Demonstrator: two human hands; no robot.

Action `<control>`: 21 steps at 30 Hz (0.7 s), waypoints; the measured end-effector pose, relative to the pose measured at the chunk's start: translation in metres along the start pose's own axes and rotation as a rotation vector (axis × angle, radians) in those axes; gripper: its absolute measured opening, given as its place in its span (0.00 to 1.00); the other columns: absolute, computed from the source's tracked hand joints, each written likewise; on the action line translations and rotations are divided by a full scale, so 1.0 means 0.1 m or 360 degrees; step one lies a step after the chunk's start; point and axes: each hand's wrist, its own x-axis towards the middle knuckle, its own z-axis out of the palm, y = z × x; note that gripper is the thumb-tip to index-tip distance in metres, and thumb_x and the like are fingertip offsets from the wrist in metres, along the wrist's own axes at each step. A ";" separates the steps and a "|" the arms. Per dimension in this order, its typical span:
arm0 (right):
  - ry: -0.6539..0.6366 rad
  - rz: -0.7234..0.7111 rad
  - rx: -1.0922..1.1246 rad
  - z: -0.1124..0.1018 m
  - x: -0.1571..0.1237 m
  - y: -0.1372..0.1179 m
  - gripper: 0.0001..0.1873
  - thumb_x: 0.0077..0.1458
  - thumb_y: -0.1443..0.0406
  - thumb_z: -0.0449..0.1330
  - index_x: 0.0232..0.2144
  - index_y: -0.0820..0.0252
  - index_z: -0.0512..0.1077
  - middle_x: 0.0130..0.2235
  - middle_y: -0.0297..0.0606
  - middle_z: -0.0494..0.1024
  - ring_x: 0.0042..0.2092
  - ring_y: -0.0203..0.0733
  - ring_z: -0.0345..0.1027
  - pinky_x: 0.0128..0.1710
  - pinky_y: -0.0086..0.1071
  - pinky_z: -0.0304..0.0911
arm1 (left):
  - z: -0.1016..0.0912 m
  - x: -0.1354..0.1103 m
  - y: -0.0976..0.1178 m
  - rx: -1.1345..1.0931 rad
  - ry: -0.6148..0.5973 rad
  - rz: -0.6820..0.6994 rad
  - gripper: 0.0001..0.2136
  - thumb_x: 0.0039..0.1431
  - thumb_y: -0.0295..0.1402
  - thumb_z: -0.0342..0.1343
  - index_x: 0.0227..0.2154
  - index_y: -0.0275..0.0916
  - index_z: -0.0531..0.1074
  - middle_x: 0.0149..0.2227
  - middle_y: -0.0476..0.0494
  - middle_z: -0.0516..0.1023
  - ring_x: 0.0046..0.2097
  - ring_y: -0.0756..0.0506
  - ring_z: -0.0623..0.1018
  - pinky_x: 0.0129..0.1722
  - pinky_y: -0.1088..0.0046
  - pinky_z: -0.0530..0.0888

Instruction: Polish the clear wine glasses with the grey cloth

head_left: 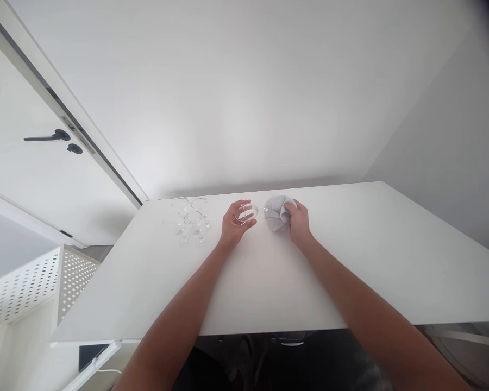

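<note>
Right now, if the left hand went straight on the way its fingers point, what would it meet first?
Past the glass it holds, the left hand would probably meet the cloth in the right hand first; depth is unclear.

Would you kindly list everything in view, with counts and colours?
Table: one, white, centre
Held glass: one, clear, sideways, centre
Other glasses: about four, clear, table's left
Cloth: one, grey, at held glass's foot
Walls: two, white-grey, behind and right
Door: one, white, far left
Handle: one, black, on door
Lock knob: one, black, beside handle
Perforated panels: count unclear, white, lower left
Screen-like item: one, black, lower left
Dark things: unclear count, black, below table
Forearms: two, over table
Left hand: one, around held glass
Right hand: one, gripping cloth
</note>
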 end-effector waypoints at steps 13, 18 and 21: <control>-0.0361 -0.0045 0.0138 -0.04 -0.04 -0.14 0.04 0.45 0.62 0.56 0.23 0.56 0.68 0.26 0.32 0.67 0.28 0.37 0.58 0.26 0.31 0.52 | -0.02 0.00 -0.01 0.0098 0.0117 -0.0003 0.25 0.54 0.43 0.68 0.54 0.48 0.69 0.59 0.38 0.71 0.58 0.38 0.74 0.53 0.55 0.78; -0.0791 -0.0271 -0.0424 -0.02 -0.11 -0.20 0.16 0.45 0.65 0.54 0.35 0.55 0.77 0.36 0.36 0.77 0.30 0.39 0.63 0.29 0.32 0.57 | -0.02 0.01 -0.02 0.0130 0.0171 -0.0017 0.27 0.53 0.43 0.69 0.55 0.49 0.69 0.59 0.38 0.72 0.58 0.38 0.73 0.49 0.59 0.78; -0.0980 -0.0623 -0.1036 0.01 -0.17 -0.17 0.20 0.48 0.68 0.55 0.41 0.50 0.80 0.50 0.35 0.78 0.28 0.35 0.63 0.35 0.35 0.62 | -0.03 0.00 -0.02 0.0176 0.0195 -0.0024 0.28 0.53 0.43 0.69 0.56 0.50 0.69 0.59 0.39 0.72 0.57 0.38 0.73 0.47 0.62 0.77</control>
